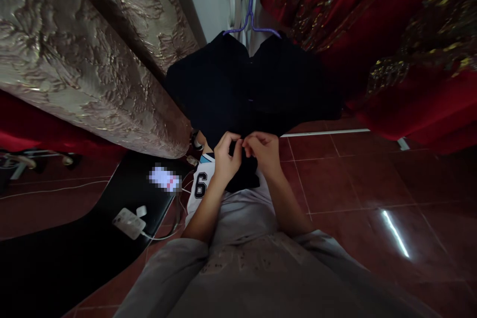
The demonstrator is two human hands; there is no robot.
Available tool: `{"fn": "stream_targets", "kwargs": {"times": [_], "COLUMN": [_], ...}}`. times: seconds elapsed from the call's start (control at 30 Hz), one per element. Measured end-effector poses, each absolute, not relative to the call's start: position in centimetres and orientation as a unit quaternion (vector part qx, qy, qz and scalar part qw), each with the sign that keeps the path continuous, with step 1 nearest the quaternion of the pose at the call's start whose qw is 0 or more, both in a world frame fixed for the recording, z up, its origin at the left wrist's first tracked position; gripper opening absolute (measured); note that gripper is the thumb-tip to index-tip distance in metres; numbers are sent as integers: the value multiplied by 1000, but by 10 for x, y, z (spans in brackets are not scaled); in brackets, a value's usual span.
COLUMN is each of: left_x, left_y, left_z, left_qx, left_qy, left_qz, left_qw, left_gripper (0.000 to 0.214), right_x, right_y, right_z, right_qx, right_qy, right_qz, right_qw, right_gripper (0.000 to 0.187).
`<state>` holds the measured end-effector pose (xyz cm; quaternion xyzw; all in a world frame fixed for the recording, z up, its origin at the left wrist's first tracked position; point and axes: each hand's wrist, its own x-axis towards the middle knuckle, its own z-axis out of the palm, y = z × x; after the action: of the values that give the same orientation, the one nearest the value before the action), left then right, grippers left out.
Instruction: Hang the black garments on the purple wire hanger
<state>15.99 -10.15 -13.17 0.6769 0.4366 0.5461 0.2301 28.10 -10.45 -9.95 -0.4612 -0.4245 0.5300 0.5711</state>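
Note:
A dark shirt [246, 84] hangs in front of me on a purple hanger [252, 20]. My left hand [226, 156] and my right hand [264, 151] meet at its lower front edge. Both pinch the dark cloth, fingertips close together near the middle seam. Whatever small part sits between the fingers is too dark to make out. Below my hands lies a white jersey [201, 184] with a black number on it, partly under my left forearm.
A gold-patterned bolster or mattress [85, 64] leans at the left. Red embroidered fabric [402, 49] hangs at the right. A white power strip [129, 222] with a cable lies on a black mat [67, 253]. Red floor tiles [372, 184] spread to the right.

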Motion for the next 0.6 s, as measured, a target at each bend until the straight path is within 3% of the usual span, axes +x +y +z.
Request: {"fn": "stream_targets", "kwargs": {"times": [0.2, 0.37, 0.53, 0.6], "left_x": [168, 165, 148, 140], "left_y": [-84, -71, -61, -53], "left_z": [-168, -186, -131, -94], "left_qx": [672, 680, 783, 783], "left_qy": [457, 462, 367, 335], "left_qz": [532, 513, 332, 379], "left_qw": [240, 248, 376, 363], "left_gripper": [17, 17, 14, 4], "right_x": [291, 296, 298, 300], "right_y": [-54, -27, -33, -38], "right_z": [-45, 6, 6, 0], "right_qx": [-427, -387, -352, -367], "right_qy": [-347, -371, -472, -517], "right_qz": [495, 472, 456, 441], "right_qw": [673, 700, 667, 635], "right_gripper": [23, 31, 34, 32]}}
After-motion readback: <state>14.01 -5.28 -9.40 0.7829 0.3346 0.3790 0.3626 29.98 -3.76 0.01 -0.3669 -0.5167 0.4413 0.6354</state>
